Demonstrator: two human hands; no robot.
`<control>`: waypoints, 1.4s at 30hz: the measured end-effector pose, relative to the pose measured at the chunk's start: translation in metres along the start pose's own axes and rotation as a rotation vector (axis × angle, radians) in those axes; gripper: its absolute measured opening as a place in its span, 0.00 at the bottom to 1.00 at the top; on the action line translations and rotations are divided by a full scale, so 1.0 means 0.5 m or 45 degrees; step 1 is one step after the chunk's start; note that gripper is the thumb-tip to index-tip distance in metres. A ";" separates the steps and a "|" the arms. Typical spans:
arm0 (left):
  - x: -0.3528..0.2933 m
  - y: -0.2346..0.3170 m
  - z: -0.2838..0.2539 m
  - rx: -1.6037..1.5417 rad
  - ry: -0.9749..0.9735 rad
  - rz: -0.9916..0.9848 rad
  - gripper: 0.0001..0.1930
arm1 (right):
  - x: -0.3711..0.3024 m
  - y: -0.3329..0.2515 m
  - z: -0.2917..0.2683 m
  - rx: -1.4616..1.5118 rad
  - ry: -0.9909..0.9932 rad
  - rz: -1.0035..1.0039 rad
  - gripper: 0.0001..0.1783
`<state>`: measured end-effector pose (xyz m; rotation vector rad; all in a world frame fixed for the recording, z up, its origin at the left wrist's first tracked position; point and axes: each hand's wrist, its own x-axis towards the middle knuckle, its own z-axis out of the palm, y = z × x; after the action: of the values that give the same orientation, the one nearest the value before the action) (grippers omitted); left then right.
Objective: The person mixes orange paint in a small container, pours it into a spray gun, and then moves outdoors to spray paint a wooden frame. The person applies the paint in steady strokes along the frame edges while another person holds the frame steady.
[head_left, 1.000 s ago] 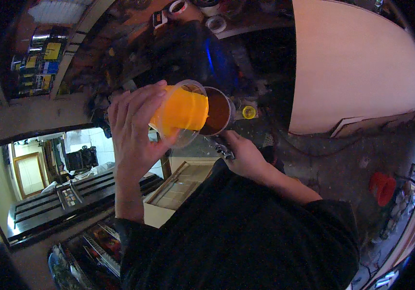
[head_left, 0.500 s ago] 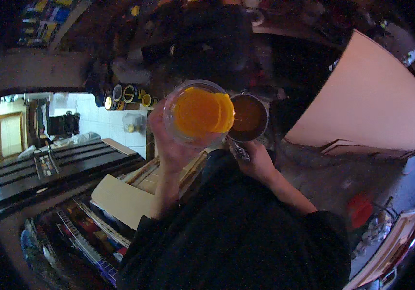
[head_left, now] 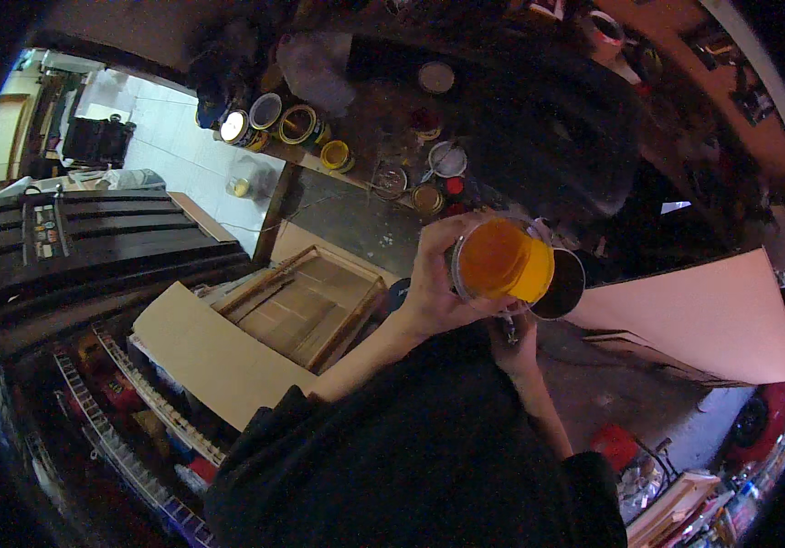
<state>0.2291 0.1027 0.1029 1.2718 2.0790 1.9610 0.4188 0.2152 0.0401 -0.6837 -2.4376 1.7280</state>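
My left hand (head_left: 436, 281) grips a clear plastic cup (head_left: 500, 259) from its left side. Orange liquid lies inside, with a brighter yellow band along the right. The cup tilts to the right, and its lip overlaps the rim of a round, dark-inside cup (head_left: 568, 287). Below that second cup, my right hand (head_left: 519, 347) is closed around its metallic handle; the plastic cup partly hides the fingers. Whether liquid runs between the two cups cannot be made out.
Open paint cans (head_left: 297, 125), a yellow jar (head_left: 337, 156) and a white-topped can (head_left: 447, 159) stand on the bench beyond my hands. A wooden frame (head_left: 315, 301) and a cardboard sheet (head_left: 210, 352) lie to the left. Large pinkish boards (head_left: 694, 320) lean at right.
The view has turned, showing more of the bench. Both hands and cups now appear farther right and lower in the picture. The plastic cup still overlaps the other cup's rim.
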 end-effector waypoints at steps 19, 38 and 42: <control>0.187 -0.746 -0.246 0.390 0.641 -0.395 0.42 | 0.029 -0.043 0.163 0.157 0.507 0.158 0.15; 0.072 -0.589 -0.168 0.233 0.442 -0.607 0.37 | -0.067 -0.008 0.136 -0.063 0.966 0.325 0.14; -0.131 -0.508 -0.140 0.114 0.257 -0.744 0.33 | -0.051 -0.025 0.131 0.123 0.978 0.279 0.16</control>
<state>0.1017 0.0384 -0.1281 0.3953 2.2950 1.7875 0.4173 0.1444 0.0324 -1.3350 -1.7856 1.2761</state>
